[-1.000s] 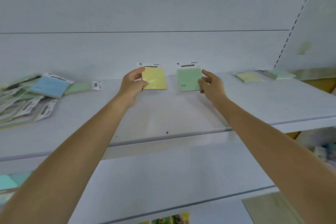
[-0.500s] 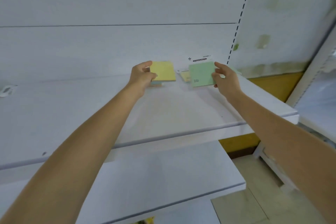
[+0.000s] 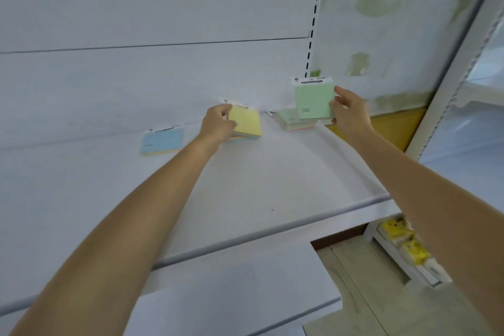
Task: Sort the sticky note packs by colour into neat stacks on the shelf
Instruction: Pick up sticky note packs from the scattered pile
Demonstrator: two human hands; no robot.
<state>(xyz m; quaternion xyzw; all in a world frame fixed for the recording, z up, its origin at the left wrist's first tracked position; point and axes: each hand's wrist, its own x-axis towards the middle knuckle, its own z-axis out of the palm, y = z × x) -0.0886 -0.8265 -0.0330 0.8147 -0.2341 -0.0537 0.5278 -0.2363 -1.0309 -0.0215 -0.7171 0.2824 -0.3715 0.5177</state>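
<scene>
At the shelf's (image 3: 272, 172) right end now, left hand (image 3: 218, 124) lowering yellow pack (image 3: 246, 123), right hand (image 3: 347, 112) pinching green pack (image 3: 313, 99).

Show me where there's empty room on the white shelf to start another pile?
The white shelf is bare across its whole front, from the stacks to the front edge, and left of the blue sticky note pack. It is crowded at the back right: the left hand with the yellow pack, the green stack, and the right hand holding a green pack.
</scene>
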